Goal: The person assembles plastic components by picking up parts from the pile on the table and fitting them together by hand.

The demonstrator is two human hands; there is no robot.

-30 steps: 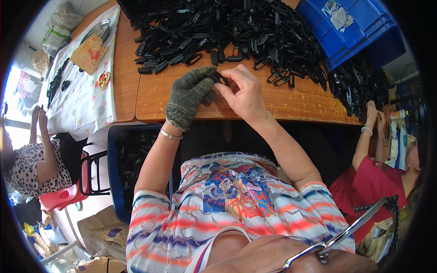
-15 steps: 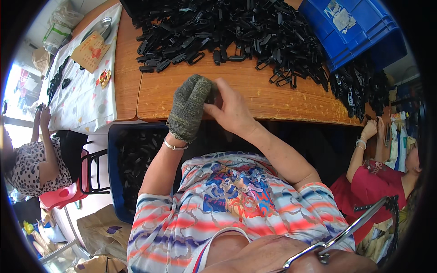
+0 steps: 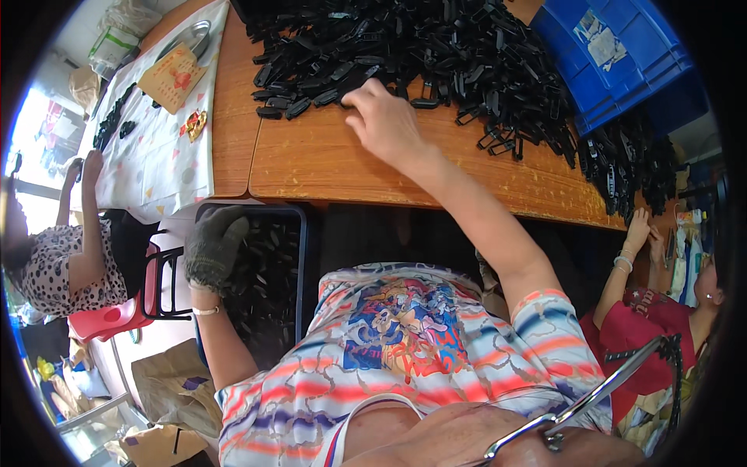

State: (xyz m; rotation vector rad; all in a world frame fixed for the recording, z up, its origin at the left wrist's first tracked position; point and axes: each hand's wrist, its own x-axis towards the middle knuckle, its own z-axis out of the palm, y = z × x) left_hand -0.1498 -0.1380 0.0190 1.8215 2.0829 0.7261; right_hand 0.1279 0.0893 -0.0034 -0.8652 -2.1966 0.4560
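My right hand (image 3: pixel 387 124) is bare and reaches over the table to the near edge of a big pile of small black plastic pieces (image 3: pixel 467 66). Some pieces are oblong, others look like narrow frames. Its fingers are bent at the pile with the thumb apart, and no piece shows between them. My left hand (image 3: pixel 215 247), in a grey-green knitted glove, hangs low over a blue bin (image 3: pixel 301 265) beside me. Many black pieces (image 3: pixel 264 272) lie in that bin. The gloved fingers look loosely stretched, and nothing is visible in them.
A blue crate (image 3: pixel 622 58) leans at the back right of the wooden table (image 3: pixel 311 167). To the left, a white cloth (image 3: pixel 167 159) bears a metal dish and a card. One person (image 3: pixel 78 257) sits at far left, another in red (image 3: pixel 646 327) at far right, both handling things.
My hands have parted from being together over the table edge. The left has dropped left to the bin; the right has reached forward to the pile. The view has shifted slightly.
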